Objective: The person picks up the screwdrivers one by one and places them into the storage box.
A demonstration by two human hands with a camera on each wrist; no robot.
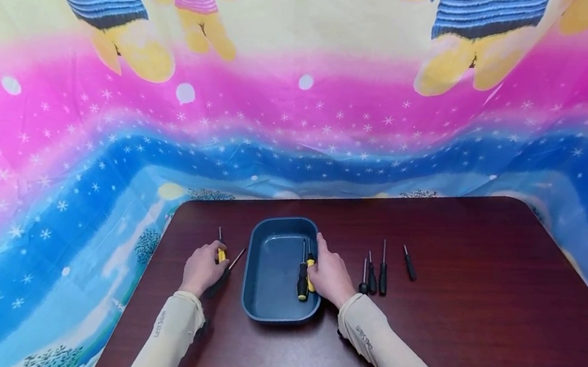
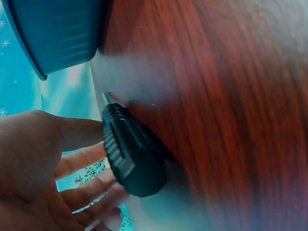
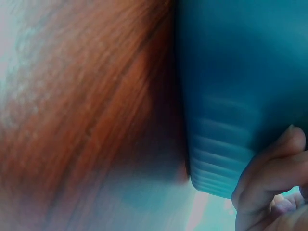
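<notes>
A blue-grey plastic box (image 1: 271, 311) sits on the table. My right hand (image 1: 332, 276) grips its right wall, thumb over the rim; the right wrist view shows curled fingers (image 3: 269, 180) by the outer wall. Two yellow-and-black screwdrivers (image 1: 303, 281) lie inside along that wall, one partly behind the thumb. Left of the box, my left hand (image 1: 202, 268) pinches the yellow handle of a screwdriver (image 1: 221, 255), its shaft pointing away. Beside that hand lies a black-handled screwdriver (image 1: 229, 270); its handle (image 2: 132, 154) hides most of the pinch in the left wrist view.
Right of the box, several black-handled screwdrivers (image 1: 383, 278) lie close together. Another small black screwdriver (image 1: 410, 266) lies further right. The dark red wooden table (image 1: 483, 290) has a patterned cloth (image 1: 301, 118) hanging behind it and at its sides.
</notes>
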